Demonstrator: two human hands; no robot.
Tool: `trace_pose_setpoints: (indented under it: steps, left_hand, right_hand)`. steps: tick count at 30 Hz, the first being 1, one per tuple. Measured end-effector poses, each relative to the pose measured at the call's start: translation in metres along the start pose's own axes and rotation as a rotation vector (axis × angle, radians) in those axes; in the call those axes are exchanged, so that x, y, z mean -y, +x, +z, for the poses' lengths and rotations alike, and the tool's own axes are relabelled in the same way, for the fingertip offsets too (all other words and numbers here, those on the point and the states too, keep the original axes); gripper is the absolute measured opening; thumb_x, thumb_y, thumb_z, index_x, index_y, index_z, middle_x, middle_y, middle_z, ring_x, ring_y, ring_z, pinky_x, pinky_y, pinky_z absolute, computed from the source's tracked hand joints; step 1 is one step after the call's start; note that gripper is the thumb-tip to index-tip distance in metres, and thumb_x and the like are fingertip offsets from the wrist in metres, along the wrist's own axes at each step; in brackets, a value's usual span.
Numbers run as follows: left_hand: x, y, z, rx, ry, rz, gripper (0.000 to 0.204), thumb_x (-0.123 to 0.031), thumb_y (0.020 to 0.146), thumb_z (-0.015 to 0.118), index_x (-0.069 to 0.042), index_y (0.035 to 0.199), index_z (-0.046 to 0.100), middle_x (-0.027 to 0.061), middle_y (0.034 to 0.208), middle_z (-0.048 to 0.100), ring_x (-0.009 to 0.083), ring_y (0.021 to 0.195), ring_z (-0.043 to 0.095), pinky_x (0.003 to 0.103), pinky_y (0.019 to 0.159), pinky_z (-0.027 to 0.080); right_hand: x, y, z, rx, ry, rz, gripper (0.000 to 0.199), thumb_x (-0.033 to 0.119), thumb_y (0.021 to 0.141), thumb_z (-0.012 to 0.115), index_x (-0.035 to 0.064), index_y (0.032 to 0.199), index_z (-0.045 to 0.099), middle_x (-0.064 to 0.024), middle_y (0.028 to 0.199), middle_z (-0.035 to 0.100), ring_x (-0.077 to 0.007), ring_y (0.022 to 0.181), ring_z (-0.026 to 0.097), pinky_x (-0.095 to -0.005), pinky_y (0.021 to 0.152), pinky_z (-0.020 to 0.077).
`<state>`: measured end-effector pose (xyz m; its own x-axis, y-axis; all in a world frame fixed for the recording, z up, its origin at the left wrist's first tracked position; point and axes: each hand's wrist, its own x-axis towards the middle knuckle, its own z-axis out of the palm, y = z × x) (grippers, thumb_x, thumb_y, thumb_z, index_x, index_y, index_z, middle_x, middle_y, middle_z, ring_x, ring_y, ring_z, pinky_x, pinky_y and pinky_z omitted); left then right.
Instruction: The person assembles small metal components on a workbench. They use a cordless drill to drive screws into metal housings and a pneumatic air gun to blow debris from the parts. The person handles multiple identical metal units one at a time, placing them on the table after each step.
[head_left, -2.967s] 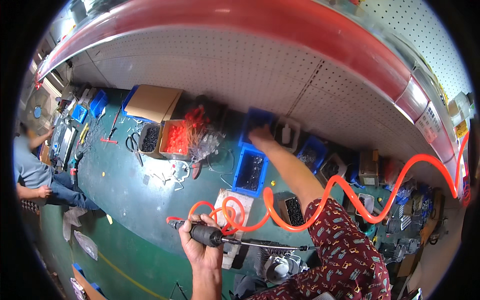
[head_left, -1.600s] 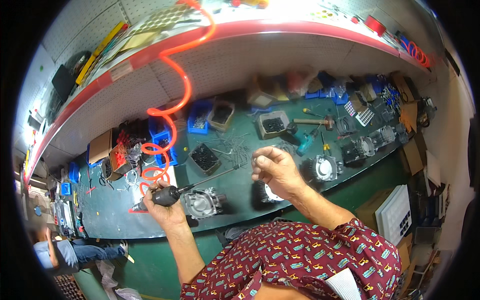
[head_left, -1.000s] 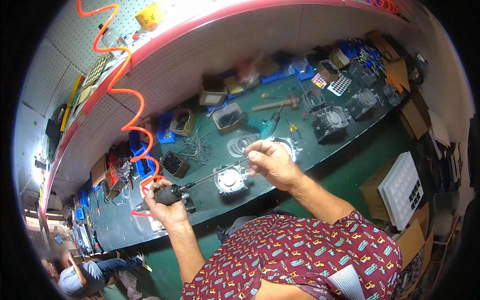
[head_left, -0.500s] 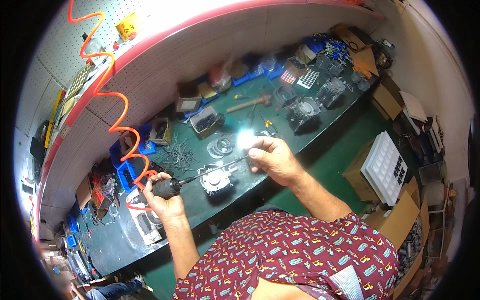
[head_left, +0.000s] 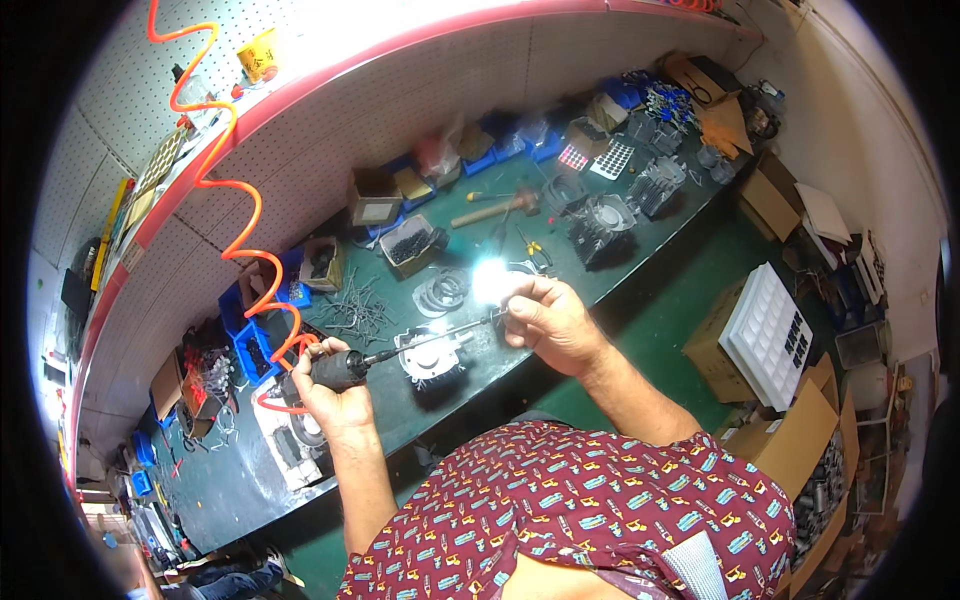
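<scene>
My left hand [head_left: 338, 400] is wrapped round the black body of an air screwdriver [head_left: 340, 370], joined to an orange coiled air hose [head_left: 262, 265]. Its long thin bit [head_left: 425, 338] points right and slightly up. At the tip, the thumb and fingers of my right hand [head_left: 555, 325] are pinched together; whatever small piece they hold is hidden. Beneath the bit, on the green bench, lies a silver finned metal housing [head_left: 432, 360]. Another pale metal housing [head_left: 292, 440] rests beside my left hand. Bright glare washes out the spot next to my right fingertips.
Behind my hands are black rings [head_left: 442, 293], a pile of thin rods [head_left: 360, 308], a box of small black parts [head_left: 410, 245], a mallet [head_left: 500, 208] and yellow-handled pliers [head_left: 536, 248]. More finned housings [head_left: 602, 230] stand farther right. Cardboard boxes [head_left: 720, 350] and a white tray [head_left: 768, 335] are right of the bench.
The screwdriver and both hands have shifted slightly to the right. My right fingers stay pinched at the bit's tip.
</scene>
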<state>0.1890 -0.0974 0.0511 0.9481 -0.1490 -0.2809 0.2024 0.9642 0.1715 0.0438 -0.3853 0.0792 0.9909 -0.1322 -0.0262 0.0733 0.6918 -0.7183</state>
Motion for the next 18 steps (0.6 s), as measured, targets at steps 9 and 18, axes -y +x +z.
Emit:
trace_pose_setpoints:
  steps: [9,18]
  left_hand:
    - [-0.001,0.001,0.000,-0.014,0.000,0.009,0.010,-0.008,0.089,0.063,0.000,0.093,0.060,0.0096,0.089,0.063,0.0237,0.086,0.062,0.040,0.089,0.058]
    - [-0.002,0.007,-0.004,-0.016,-0.022,0.004,0.009,-0.008,0.090,0.061,0.001,0.092,0.060,0.0101,0.088,0.063,0.0238,0.085,0.062,0.040,0.088,0.058]
  right_hand:
    - [-0.004,0.002,-0.001,0.008,-0.012,-0.026,0.016,0.011,0.094,0.069,0.0024,0.108,0.067,-0.0036,0.086,0.063,-0.0143,0.073,0.060,-0.0300,0.066,0.0522]
    - [-0.007,0.004,-0.001,0.048,-0.014,-0.037,0.015,0.011,0.095,0.068,0.0023,0.107,0.068,-0.0028,0.085,0.063,-0.0136,0.073,0.060,-0.0297,0.066,0.0517]
